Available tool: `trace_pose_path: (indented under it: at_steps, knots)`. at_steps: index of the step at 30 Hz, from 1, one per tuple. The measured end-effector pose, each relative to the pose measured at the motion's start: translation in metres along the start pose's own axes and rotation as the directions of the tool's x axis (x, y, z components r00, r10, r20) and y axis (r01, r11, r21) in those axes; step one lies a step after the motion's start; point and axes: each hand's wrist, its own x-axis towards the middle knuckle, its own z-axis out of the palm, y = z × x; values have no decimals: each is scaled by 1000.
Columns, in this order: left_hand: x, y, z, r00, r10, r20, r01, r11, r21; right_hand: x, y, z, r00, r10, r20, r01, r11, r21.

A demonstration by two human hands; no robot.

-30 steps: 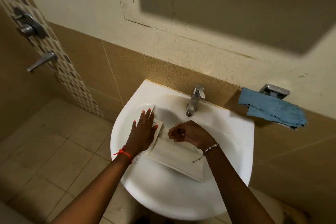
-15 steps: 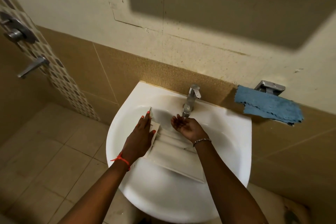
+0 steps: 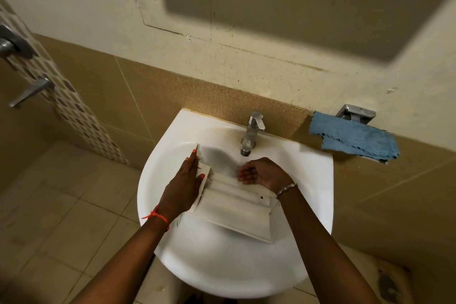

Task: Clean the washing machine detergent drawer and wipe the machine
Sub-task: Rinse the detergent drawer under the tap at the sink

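Cream wall (image 3: 246, 20) above tan tiles (image 3: 103, 86); pale, perhaps beige, tiled floor (image 3: 49, 217).

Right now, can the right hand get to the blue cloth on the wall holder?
Probably yes. The right hand is free, cupped under the tap, and nothing stands between it and the blue cloth hanging to its right beyond the sink rim.

A bathroom: white washbasin (image 3: 172, 242) with tap (image 3: 250, 134), tiled walls, shower fittings (image 3: 29, 92).
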Motion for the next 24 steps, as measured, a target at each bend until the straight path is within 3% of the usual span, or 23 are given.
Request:
trace_pose_path:
  at_steps: [2,5,12,19,22,24]
  knots:
    - [0,0,1,1000,6,-10,-6,1000,-5,3,-4,-6,997,-40,-66,50,986,158]
    - [0,-1,1,1000,4,-13,-4,1000,-5,9,-9,-4,999,-26,-27,36,887,460]
    - [2,-2,2,1000,-2,-7,2,1000,7,14,-7,17,995,-25,97,-57,658,751]
    - [1,-1,2,1000,18,-23,-18,1000,8,3,4,2,975,138,176,-202,879,431]
    - [1,0,2,1000,7,-20,-7,1000,4,-15,7,-11,967,215,139,-228,970,84]
    - [1,0,2,1000,4,-16,-4,1000,-1,-25,8,-20,975,212,67,-199,965,-169]
